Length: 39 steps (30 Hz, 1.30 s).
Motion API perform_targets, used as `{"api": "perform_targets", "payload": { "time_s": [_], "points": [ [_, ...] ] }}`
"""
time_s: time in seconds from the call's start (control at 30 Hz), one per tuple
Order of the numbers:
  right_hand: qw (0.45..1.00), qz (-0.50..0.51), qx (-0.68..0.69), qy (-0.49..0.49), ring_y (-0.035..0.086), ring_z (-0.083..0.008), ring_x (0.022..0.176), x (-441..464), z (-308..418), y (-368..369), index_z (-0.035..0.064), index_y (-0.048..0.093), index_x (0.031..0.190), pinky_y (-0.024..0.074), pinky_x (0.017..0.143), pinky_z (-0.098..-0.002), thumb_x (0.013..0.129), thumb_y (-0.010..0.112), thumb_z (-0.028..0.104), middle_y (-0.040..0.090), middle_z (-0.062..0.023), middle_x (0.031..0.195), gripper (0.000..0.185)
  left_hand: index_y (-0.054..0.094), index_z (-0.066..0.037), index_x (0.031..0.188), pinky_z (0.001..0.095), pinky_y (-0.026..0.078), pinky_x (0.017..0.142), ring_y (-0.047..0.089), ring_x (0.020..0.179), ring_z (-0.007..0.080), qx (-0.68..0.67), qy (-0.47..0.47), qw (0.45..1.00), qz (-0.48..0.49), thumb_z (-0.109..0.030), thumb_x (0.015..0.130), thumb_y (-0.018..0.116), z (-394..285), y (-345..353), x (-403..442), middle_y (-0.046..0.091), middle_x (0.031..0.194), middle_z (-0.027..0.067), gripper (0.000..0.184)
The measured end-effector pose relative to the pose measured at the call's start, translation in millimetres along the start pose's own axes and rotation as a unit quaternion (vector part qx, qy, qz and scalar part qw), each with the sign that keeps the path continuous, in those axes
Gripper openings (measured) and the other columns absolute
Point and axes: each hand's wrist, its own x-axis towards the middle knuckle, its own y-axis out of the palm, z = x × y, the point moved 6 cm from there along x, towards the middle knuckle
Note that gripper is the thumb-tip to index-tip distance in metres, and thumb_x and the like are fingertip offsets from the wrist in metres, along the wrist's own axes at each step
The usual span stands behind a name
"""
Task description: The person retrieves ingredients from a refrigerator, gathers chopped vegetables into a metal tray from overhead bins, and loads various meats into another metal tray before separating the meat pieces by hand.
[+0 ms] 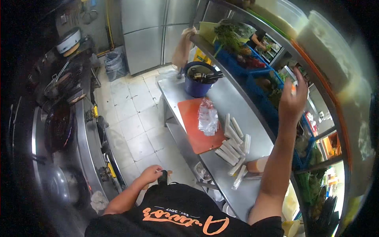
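The black shirt [179, 201] reads "Arturo's EST. 2017". The left hand [153, 173] is curled, its hold I cannot tell; the right hand [294, 96], fingers apart, is near blue crates [254, 72] along the shelf's [237, 89] edge.

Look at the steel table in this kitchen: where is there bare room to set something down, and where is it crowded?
The table has bare steel between the purple bucket and the white sticks, right of the red board. The board has a bare strip left of the plastic bag. It is crowded around the sticks.
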Motion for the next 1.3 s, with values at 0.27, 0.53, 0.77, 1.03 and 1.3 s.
{"api": "perform_targets", "payload": {
  "time_s": [0.27,0.53,0.77,1.03,1.3],
  "points": [
    [0.813,0.568,0.087,0.096,0.045,-0.0391,0.129,-317.4,32.3,142.9,0.0044,0.052,0.134,0.0389,0.107,-0.0466,0.076,0.072,0.013,0.048,-0.0203,0.139,0.062,0.065,-0.003,0.11,0.0337,0.054,0.081,0.067,0.09,0.0218,-0.057,-0.005,0.995,-0.088,-0.02,0.088,0.066,35.1,-111.9,77.0,0.069,0.103,0.012,0.028],
    [0.821,0.566,0.026,0.065,0.044,-0.0383,0.129,-385.1,-19.4,259.1,0.0035,0.051,0.132,0.0389,0.106,-0.0507,0.076,0.069,0.014,0.049,-0.0176,0.137,0.06,0.065,-0.003,0.113,0.0361,0.054,0.082,0.069,0.09,0.0289,-0.03,0.142,0.989,-0.033,-0.02,0.088,0.063,-104.4,-56.7,221.3,0.07,0.103,0.0143,0.031],
    [0.845,0.451,0.178,0.226,0.062,-0.033,0.103,-393.7,-42.0,285.4,0.0075,0.064,0.11,0.0457,0.094,-0.0446,0.079,0.064,0.012,0.066,-0.0163,0.105,0.032,0.055,0.001,0.127,0.0367,0.049,0.096,0.062,0.11,0.025,-0.128,0.113,0.98,-0.104,-0.022,0.09,0.066,-162.5,-29.9,288.5,0.063,0.118,0.0169,0.045],
    [0.796,0.335,0.372,0.341,0.055,-0.0287,0.119,-330.0,5.2,255.0,-0.0013,0.052,0.131,0.0402,0.105,-0.0375,0.081,0.067,0.006,0.059,-0.0176,0.128,0.052,0.062,0.001,0.115,0.0407,0.053,0.081,0.066,0.092,0.0268,-0.224,0.119,0.964,-0.078,-0.013,0.079,0.067,-203.2,-43.1,274.8,0.069,0.102,0.0174,0.039],
    [0.579,0.166,0.445,0.662,0.063,-0.029,0.101,-434.8,-61.4,284.9,-0.0023,0.052,0.131,0.0498,0.091,-0.0407,0.085,0.065,0.007,0.062,-0.0163,0.118,0.049,0.06,-0.005,0.116,0.0383,0.051,0.077,0.063,0.082,0.0242,-0.161,0.207,0.965,0.019,-0.009,0.078,0.064,-218.1,-36.5,271.8,0.066,0.09,0.0114,0.039]
  ]
}}
